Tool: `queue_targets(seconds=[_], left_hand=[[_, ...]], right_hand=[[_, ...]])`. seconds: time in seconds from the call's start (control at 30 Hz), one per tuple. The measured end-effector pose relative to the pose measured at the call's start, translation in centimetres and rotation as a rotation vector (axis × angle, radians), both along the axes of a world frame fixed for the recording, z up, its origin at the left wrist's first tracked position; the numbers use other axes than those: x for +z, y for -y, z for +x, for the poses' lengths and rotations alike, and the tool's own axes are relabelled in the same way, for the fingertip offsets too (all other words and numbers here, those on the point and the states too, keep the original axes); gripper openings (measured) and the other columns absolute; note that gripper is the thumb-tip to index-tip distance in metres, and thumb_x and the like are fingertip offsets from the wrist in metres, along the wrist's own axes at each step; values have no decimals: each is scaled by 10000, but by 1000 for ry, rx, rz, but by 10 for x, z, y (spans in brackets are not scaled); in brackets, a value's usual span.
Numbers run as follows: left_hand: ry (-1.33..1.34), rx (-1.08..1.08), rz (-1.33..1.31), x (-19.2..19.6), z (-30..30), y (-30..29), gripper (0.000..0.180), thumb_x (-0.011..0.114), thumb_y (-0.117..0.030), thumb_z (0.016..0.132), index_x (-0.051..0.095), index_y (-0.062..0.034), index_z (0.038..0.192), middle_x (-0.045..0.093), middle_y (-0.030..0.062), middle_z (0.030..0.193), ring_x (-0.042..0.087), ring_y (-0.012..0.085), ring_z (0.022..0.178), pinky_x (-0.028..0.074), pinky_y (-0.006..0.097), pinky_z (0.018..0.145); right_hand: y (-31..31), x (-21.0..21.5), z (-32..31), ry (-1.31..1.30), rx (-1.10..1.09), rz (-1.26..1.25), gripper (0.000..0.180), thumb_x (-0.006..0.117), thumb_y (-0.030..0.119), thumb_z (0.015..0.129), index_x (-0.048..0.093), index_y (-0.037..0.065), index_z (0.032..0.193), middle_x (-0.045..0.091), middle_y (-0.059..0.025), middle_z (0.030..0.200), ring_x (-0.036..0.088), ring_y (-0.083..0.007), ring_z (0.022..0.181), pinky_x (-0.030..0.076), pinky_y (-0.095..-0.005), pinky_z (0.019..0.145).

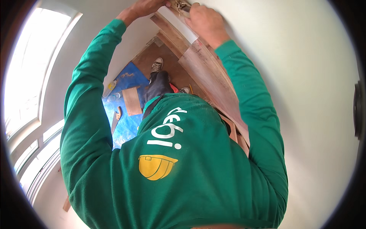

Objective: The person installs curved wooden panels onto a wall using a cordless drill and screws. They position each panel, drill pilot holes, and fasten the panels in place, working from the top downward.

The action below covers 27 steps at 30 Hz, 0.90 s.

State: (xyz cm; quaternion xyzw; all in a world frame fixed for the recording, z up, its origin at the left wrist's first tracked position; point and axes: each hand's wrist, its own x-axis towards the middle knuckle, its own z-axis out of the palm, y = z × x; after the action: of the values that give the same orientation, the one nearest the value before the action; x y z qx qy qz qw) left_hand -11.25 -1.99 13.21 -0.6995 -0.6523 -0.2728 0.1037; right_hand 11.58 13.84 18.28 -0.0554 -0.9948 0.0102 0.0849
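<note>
Both my arms, in green sleeves, reach up to the top edge of the view. My right hand (207,24) is closed round a metal tool (186,8) with pale curled wood shavings about it; its exact kind is hard to make out. The tool rests at the upper end of a wooden piece (175,5), close to the white wall. To its left, my left hand (146,7) has its fingers bent against the edge of that wooden piece. The view's upper edge cuts off part of this hand.
Wooden boards (207,70) run down along the wall (305,76) at my right. On the floor, a blue sheet (127,122) bears a flat wood piece (131,101), a handsaw (117,116) and a bottle (109,87). A bright window (30,65) is at left.
</note>
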Motion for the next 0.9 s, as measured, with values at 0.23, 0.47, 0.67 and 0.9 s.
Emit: queue_targets(seconds=[0.23,0.47,0.67,0.9], left_hand=[[218,-177,-251,2,152,-18,523,707,-58,950,636,-126,1464,629,146,1449,595,387,1285,507,462,1128],[754,103,-24,-22,227,-2,668,634,-505,1072,491,-97,1581,468,225,1558,494,386,1363,421,522,1184],[1466,568,-94,-82,268,50,710,654,-426,1078,412,-56,1633,393,233,1593,435,372,1473,401,466,1206],[1135,351,-83,-112,248,21,746,668,-400,1082,354,-45,1659,367,220,1649,359,352,1561,298,449,1291]], right_hand=[[6,31,161,80,-138,-175,363,797,293,930,643,24,1116,638,-154,1047,658,-339,945,569,-471,792],[3,-39,185,-198,-96,-316,484,829,280,921,674,2,1286,638,-182,1085,662,-371,999,571,-459,840],[-6,-21,221,-210,-30,-259,465,830,261,920,680,-9,1268,649,-192,1081,664,-390,1021,577,-456,855],[-2,-58,89,-329,133,-298,456,794,283,940,659,-2,1269,652,-207,1094,648,-399,988,559,-475,866]])
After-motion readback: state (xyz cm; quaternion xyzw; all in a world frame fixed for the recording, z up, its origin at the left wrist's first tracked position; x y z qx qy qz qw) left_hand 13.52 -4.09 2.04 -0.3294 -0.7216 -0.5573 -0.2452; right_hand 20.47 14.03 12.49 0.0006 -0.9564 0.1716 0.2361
